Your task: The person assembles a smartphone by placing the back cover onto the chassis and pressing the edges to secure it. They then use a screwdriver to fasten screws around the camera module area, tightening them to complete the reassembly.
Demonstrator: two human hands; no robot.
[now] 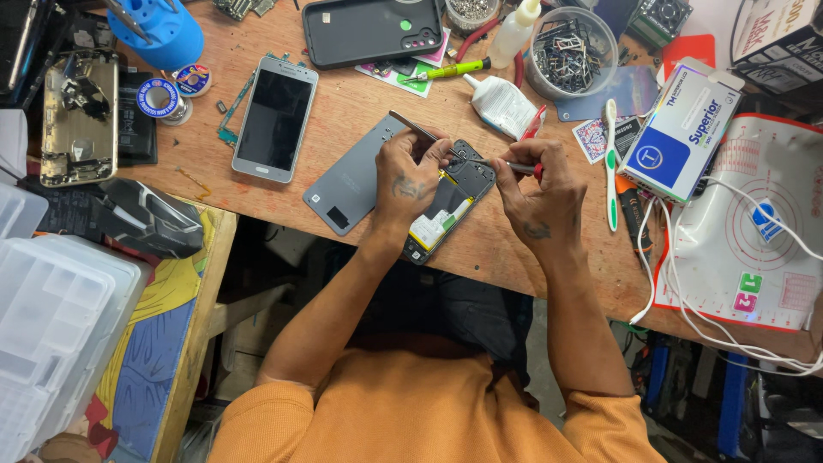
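An opened phone (448,213) lies face down on the wooden bench (360,94), its yellow and white battery showing. My left hand (410,178) rests on the phone and pinches metal tweezers (411,127) over its upper part. My right hand (538,190) grips a red-handled screwdriver (513,167) whose tip reaches the phone's top end. A grey back cover (351,176) lies under and left of my left hand.
A silver phone (276,118) lies to the left, a black case (370,30) at the back. A clear tub of small parts (569,53), a glue tube (501,105), a toothbrush (611,163), a blue and white box (681,129) and a white mat (754,231) stand right. Plastic bins (51,326) sit lower left.
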